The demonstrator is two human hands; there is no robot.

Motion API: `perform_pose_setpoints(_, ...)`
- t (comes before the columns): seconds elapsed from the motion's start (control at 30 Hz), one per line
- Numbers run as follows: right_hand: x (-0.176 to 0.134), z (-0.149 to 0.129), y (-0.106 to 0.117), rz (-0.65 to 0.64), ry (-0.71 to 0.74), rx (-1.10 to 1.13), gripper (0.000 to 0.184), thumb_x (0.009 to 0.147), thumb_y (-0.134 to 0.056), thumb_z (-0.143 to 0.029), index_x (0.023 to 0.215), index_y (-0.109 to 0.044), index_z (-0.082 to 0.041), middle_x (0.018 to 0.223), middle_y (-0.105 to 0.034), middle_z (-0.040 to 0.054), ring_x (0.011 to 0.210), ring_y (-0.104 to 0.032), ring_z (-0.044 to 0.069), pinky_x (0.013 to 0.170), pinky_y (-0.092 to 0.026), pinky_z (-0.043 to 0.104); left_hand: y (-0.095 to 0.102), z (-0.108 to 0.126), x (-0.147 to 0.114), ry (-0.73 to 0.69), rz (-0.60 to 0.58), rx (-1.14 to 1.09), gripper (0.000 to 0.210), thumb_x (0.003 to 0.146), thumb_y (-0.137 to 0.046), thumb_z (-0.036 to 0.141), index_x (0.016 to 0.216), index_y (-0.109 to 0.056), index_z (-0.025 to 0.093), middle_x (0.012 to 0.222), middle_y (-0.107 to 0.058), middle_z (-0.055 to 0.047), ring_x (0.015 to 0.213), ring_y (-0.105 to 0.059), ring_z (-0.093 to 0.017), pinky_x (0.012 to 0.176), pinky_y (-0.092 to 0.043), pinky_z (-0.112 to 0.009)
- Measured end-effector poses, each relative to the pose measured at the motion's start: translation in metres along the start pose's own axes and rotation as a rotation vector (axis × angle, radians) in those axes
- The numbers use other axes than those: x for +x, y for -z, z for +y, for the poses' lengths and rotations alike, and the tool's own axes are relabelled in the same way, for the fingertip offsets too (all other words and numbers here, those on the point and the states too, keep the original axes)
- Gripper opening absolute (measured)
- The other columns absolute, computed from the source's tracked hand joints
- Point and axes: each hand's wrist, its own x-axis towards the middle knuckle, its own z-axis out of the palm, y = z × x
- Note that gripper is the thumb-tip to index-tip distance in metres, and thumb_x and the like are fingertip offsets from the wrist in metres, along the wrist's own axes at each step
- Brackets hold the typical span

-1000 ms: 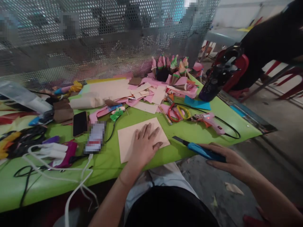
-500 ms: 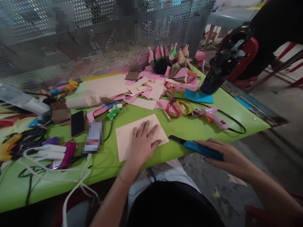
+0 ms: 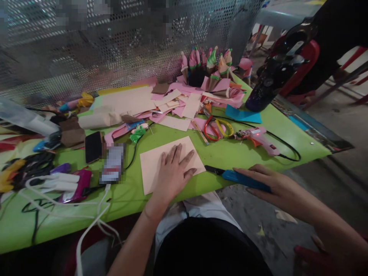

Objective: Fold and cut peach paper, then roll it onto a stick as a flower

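My left hand [image 3: 174, 168] lies flat with fingers spread on a pale peach sheet of paper [image 3: 151, 163], pressing it to the green tabletop. In my right hand [image 3: 273, 182] is a blue utility knife [image 3: 244, 179], gripped by its handle over the table's front edge. The knife's dark blade points left, its tip close to the right corner of the sheet. Beyond the sheet lie a pencil [image 3: 201, 132] and scissors [image 3: 218, 128] with one red and one yellow handle loop.
A pink glue gun [image 3: 258, 138] with a glowing red light lies right. Paper scraps [image 3: 175, 105] and ice-cream-cone crafts [image 3: 212, 63] fill the back, beside a dark bottle [image 3: 263, 90]. Phones [image 3: 94, 147], a magenta device [image 3: 76, 186] and white cables [image 3: 97, 222] occupy the left. A mesh panel [image 3: 115, 50] rises behind.
The view has shifted slightly. My left hand stays flat on the sheet, and the utility knife in my right hand keeps nearly the same place, its blade tip still near the sheet's corner.
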Motion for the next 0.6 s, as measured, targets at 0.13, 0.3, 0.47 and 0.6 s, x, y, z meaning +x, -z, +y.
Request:
perform_pose_setpoints(0.13, 0.0012, -0.0015, -0.0046, -0.013, 0.021, -0.012, 0.051, 0.094, -0.051, -0.041, 0.144, -0.049, -0.033, 0.112, -0.066, 0.0099, 0.09, -0.068, 0.024, 0.076, -0.055, 0.036, 0.0016, 0.0009, -0.0001, 0.0, 0.002, -0.007, 0.058, 0.098, -0.038, 0.052, 0.153, -0.031, 0.035, 0.163, -0.027, -0.01, 0.148, -0.028, -0.031, 0.115, -0.029, -0.059)
perform_pose_setpoints(0.3, 0.003, 0.0017, -0.0063, -0.032, 0.054, 0.015, 0.049, 0.094, -0.052, -0.038, 0.142, -0.052, -0.032, 0.108, -0.067, 0.0095, 0.091, -0.067, 0.024, 0.078, -0.055, 0.035, 0.0016, 0.0012, -0.0006, 0.003, 0.004, -0.011, 0.058, 0.098, -0.037, 0.053, 0.153, -0.032, 0.035, 0.162, -0.028, -0.011, 0.149, -0.027, -0.031, 0.116, -0.028, -0.059)
perform_pose_setpoints(0.47, 0.0009, 0.0018, -0.0039, -0.046, 0.066, 0.051, 0.049, 0.096, -0.049, -0.043, 0.144, -0.05, -0.034, 0.12, -0.066, 0.01, 0.102, -0.067, 0.025, 0.084, -0.055, 0.036, 0.0009, 0.0012, -0.0004, 0.005, 0.006, -0.017, 0.058, 0.098, -0.038, 0.053, 0.152, -0.033, 0.035, 0.162, -0.028, -0.011, 0.149, -0.027, -0.031, 0.116, -0.028, -0.058)
perform_pose_setpoints(0.6, -0.0016, -0.0001, -0.0058, -0.043, 0.075, 0.062, 0.049, 0.097, -0.047, -0.043, 0.145, -0.048, -0.033, 0.121, -0.066, 0.0104, 0.099, -0.067, 0.025, 0.082, -0.056, 0.035, 0.0012, 0.002, -0.0002, 0.011, -0.001, -0.024, 0.058, 0.098, -0.039, 0.053, 0.152, -0.033, 0.036, 0.162, -0.028, -0.01, 0.149, -0.026, -0.031, 0.117, -0.027, -0.058)
